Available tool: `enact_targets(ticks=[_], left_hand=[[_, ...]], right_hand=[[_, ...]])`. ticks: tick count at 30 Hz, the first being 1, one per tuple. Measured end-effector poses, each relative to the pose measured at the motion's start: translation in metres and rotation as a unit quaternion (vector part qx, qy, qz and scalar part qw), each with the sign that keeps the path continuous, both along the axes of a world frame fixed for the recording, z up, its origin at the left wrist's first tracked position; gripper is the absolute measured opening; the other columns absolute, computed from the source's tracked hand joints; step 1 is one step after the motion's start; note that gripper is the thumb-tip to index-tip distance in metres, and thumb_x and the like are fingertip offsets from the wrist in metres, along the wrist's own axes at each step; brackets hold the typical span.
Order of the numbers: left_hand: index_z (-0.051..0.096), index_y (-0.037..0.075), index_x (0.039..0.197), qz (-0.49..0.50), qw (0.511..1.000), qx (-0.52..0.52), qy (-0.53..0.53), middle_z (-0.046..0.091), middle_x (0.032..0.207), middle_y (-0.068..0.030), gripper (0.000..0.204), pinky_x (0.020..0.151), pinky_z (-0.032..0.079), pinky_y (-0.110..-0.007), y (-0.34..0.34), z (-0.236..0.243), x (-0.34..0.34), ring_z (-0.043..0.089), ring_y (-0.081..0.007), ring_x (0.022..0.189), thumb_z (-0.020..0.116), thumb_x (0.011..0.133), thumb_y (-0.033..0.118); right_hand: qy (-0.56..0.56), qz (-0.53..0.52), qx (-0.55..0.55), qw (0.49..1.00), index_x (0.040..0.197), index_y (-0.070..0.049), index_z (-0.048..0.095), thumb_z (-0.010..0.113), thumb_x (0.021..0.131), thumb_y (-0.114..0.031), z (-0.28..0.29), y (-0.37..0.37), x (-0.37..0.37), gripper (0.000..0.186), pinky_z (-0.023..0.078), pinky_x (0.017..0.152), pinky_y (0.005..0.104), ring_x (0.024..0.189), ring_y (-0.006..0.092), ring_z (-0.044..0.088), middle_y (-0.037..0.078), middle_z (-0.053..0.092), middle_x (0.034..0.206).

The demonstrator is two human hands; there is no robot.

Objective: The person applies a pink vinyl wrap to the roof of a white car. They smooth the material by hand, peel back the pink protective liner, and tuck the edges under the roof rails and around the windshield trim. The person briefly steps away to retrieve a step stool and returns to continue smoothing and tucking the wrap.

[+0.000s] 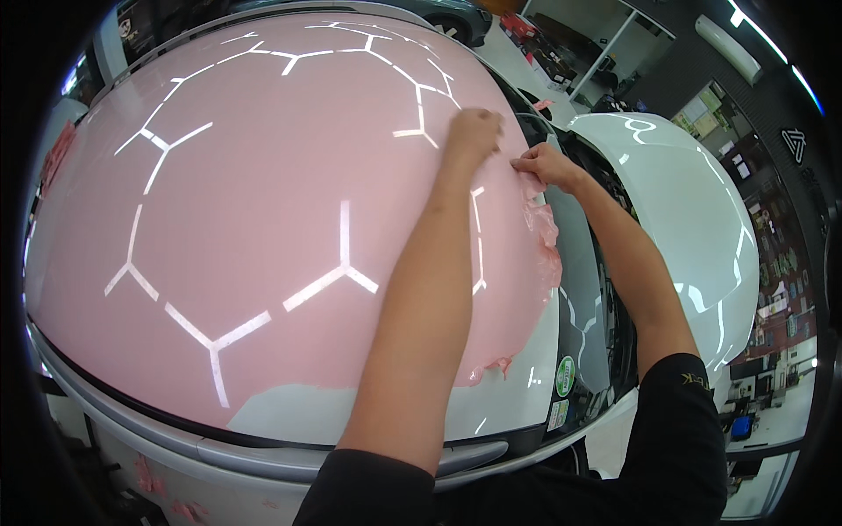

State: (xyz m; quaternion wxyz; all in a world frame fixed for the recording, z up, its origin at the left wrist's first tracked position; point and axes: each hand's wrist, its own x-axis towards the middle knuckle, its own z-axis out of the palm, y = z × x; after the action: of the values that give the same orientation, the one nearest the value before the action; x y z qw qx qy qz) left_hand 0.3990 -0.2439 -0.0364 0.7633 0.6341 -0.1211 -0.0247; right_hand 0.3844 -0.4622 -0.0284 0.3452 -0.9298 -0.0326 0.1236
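Pink film [263,202] covers most of a white car's roof, and bare white roof [298,412] shows along the near edge. My right hand [548,167] pinches the film's loose edge beside the windshield [574,263]. Below that hand the crumpled pink film edge [544,232] hangs loosely toward the glass. Just left of it, my left hand [474,138] is curled over the film near the roof's front edge. Its fingers are slightly blurred, and whatever they may hold is hidden.
The white hood [671,210] lies beyond the windshield on the right. A silver roof rail [246,456] runs along the near side. Pink scraps [149,478] cling to the car's side below it. Another car [447,19] stands at the back, near red boxes [517,31].
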Motion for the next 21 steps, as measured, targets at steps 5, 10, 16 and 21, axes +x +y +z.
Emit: enact_targets(ticks=[5, 10, 16, 21], left_hand=[[0.071, -0.002, 0.090, 0.061, 0.997, 0.036, -0.002, 0.068, 0.078, -0.0123, 0.027, 0.064, 0.054, -0.035, -0.005, -0.004, 0.002, 0.070, -0.0212, 0.067, 0.061, 0.091, 0.023], [0.077, 0.009, 0.108, 0.104, 0.893, 0.378, -0.224, 0.072, 0.108, -0.0151, 0.025, 0.084, 0.056, -0.040, -0.017, -0.027, 0.002, 0.072, -0.0275, 0.097, 0.065, 0.094, 0.026], [0.080, 0.015, 0.112, -0.097, 0.768, 0.548, -0.317, 0.071, 0.120, -0.0112, 0.027, 0.097, 0.052, -0.041, -0.003, 0.009, 0.007, 0.066, -0.0311, 0.114, 0.073, 0.089, 0.030], [0.078, 0.008, 0.110, -0.175, 0.811, 0.495, -0.259, 0.071, 0.117, -0.0156, 0.029, 0.096, 0.052, -0.042, -0.002, 0.007, 0.018, 0.066, -0.0334, 0.113, 0.075, 0.087, 0.025]], right_hand=[[-0.105, -0.094, 0.118, 0.983, 0.067, 0.001, 0.067, 0.072, 0.093, -0.028, -0.024, 0.003, -0.026, 0.039, 0.036, 0.049, 0.0293, 0.053, 0.0071, 0.047, -0.002, 0.054, 0.059], [-0.183, -0.093, 0.157, 0.966, 0.077, 0.005, 0.071, 0.073, 0.093, -0.031, -0.038, 0.002, -0.026, 0.039, 0.038, 0.051, 0.0292, 0.057, 0.0061, 0.049, -0.001, 0.057, 0.061], [-0.230, -0.086, 0.152, 0.957, 0.082, 0.007, 0.073, 0.072, 0.095, -0.028, -0.029, 0.010, -0.042, 0.037, 0.042, 0.049, 0.0278, 0.057, 0.0062, 0.053, 0.000, 0.058, 0.060], [-0.216, -0.062, 0.212, 0.951, 0.086, 0.007, 0.073, 0.070, 0.096, -0.021, -0.038, 0.008, -0.048, 0.030, 0.043, 0.047, 0.0272, 0.054, 0.0068, 0.053, 0.002, 0.061, 0.064]])
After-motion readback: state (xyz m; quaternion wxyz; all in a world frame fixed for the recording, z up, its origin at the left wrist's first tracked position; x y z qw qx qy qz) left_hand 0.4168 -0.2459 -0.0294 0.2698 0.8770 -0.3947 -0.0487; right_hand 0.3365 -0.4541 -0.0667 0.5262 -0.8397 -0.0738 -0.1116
